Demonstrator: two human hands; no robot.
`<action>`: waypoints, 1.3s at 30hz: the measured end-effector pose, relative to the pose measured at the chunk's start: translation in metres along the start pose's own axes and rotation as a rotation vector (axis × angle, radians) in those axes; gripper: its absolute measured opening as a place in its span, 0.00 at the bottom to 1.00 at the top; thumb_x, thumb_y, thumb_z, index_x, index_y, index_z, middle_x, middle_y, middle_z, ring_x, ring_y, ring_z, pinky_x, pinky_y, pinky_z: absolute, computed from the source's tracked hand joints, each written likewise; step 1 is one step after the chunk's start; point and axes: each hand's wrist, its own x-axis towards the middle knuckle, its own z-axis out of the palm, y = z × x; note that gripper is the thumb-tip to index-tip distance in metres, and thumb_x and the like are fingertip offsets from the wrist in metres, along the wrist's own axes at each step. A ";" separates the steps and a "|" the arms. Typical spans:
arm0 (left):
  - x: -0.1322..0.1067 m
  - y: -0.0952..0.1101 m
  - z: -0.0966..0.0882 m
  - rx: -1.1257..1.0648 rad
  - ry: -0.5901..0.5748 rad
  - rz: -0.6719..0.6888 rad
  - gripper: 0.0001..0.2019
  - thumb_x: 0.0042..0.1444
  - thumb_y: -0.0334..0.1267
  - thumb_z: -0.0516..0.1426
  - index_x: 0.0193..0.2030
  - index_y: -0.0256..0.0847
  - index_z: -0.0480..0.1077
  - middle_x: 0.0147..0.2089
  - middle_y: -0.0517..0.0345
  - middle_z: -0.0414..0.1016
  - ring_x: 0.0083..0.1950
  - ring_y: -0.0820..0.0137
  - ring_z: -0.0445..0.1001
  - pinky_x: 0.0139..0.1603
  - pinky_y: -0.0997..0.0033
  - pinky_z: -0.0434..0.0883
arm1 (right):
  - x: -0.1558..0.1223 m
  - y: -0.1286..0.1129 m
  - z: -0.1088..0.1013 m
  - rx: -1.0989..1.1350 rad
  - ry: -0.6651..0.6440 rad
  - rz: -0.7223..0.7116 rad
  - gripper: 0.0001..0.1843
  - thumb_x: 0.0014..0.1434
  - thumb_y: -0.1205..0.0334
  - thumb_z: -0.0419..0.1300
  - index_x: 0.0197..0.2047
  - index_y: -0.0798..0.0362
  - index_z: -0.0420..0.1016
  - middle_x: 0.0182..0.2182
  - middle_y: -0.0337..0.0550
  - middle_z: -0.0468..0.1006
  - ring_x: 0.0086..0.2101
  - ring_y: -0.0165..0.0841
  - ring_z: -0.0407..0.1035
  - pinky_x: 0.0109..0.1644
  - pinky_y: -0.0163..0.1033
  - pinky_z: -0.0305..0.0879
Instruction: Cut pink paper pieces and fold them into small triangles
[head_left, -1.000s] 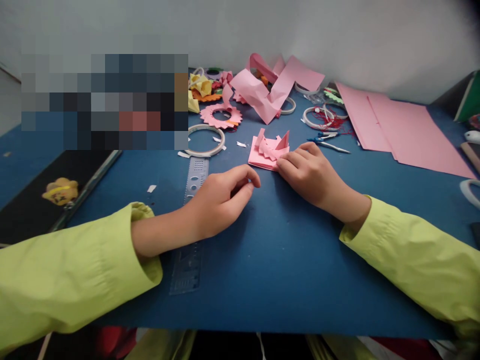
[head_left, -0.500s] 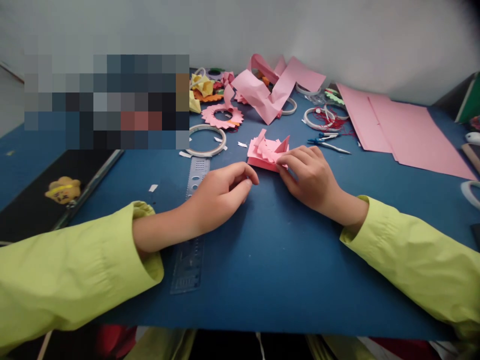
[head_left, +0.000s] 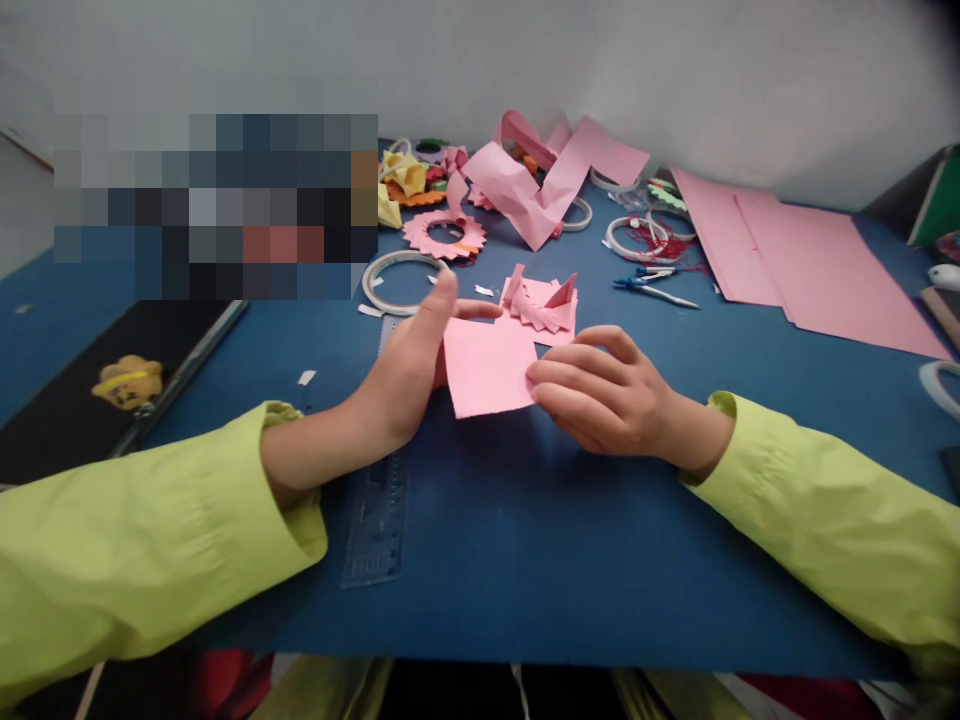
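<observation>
- Your clear ruler [head_left: 375, 520] lies on the blue table [head_left: 525, 560], passing under your left wrist; a tape ring [head_left: 394, 282] sits at twelve o'clock of it.
- Your left hand [head_left: 409, 370] is spread, thumb raised; its fingers lie behind the pink paper square [head_left: 489, 375] at nine o'clock.
- The square is lifted between both hands; a pile of folded pink pieces [head_left: 544, 305] lies at one o'clock of it.
- Your right hand [head_left: 600, 395] pinches the square's three o'clock edge.
</observation>
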 end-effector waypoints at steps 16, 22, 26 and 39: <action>-0.009 0.002 0.005 0.299 -0.126 0.154 0.12 0.52 0.39 0.61 0.42 0.37 0.72 0.35 0.58 0.76 0.21 0.78 0.69 0.24 0.76 0.70 | -0.003 -0.002 0.008 0.054 0.024 0.400 0.08 0.61 0.66 0.54 0.45 0.54 0.63 0.46 0.52 0.73 0.46 0.39 0.67 0.45 0.45 0.62; -0.009 0.001 0.004 0.226 0.014 0.278 0.10 0.56 0.41 0.58 0.41 0.38 0.67 0.35 0.59 0.73 0.25 0.75 0.72 0.27 0.74 0.72 | 0.006 -0.007 0.004 0.560 -0.088 0.752 0.11 0.64 0.56 0.54 0.33 0.54 0.65 0.25 0.37 0.70 0.25 0.26 0.61 0.31 0.34 0.59; -0.007 0.001 0.003 0.273 -0.064 0.285 0.07 0.57 0.40 0.57 0.37 0.38 0.68 0.33 0.61 0.72 0.29 0.75 0.72 0.28 0.77 0.69 | 0.008 -0.006 0.003 0.756 -0.129 0.770 0.12 0.66 0.57 0.51 0.35 0.54 0.68 0.27 0.38 0.73 0.27 0.26 0.64 0.32 0.33 0.60; -0.007 0.000 0.003 0.353 -0.179 0.193 0.10 0.54 0.42 0.61 0.37 0.37 0.72 0.36 0.57 0.76 0.33 0.72 0.72 0.34 0.73 0.69 | 0.005 -0.006 0.004 0.897 -0.171 0.930 0.16 0.65 0.54 0.51 0.30 0.55 0.66 0.27 0.39 0.71 0.27 0.26 0.63 0.30 0.33 0.60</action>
